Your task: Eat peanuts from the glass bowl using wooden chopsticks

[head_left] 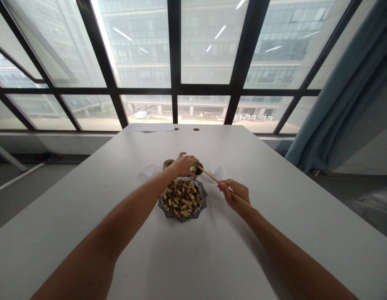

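My left hand reaches over the far side of a bowl and grips a small gold-coloured cup, tilted with its mouth towards me. Wooden chopsticks lie in my closed right hand, and their tips reach into that cup's mouth. What is inside the cup is too small to make out. Between my arms stands the scalloped, dark glass bowl, filled with peanuts in their shells mixed with thin dark bits. Partly behind my left hand is a second gold-coloured cup.
Clear, crumpled-looking containers stand on either side, one at left and one at right. Papers lie at the far edge of the white table, beside a small round brown object. Beyond are windows; a blue curtain hangs right.
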A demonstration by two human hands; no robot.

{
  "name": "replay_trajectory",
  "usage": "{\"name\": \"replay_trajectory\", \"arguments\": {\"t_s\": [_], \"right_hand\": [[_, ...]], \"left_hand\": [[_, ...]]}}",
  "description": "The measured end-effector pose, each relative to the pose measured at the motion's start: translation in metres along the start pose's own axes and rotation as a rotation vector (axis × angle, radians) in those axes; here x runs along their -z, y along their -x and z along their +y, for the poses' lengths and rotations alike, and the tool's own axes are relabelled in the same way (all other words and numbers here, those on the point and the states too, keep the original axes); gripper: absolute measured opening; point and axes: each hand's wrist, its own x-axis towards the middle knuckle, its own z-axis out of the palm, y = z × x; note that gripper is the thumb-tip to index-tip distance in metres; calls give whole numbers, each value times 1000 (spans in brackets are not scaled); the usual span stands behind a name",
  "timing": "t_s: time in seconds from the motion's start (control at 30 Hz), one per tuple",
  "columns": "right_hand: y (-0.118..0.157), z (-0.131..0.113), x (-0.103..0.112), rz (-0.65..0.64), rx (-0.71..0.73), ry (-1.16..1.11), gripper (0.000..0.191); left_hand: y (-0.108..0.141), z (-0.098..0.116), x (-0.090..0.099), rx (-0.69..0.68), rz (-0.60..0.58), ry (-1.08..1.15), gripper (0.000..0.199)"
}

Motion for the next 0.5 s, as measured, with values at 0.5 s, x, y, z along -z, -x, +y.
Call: {"name": "replay_trajectory", "arguments": {"t_s": [0.5], "right_hand": [[-26, -50, 19, 165, -268, -230, 64]], "left_hand": [[-4, -6, 8, 192, -107, 83, 56]]}}
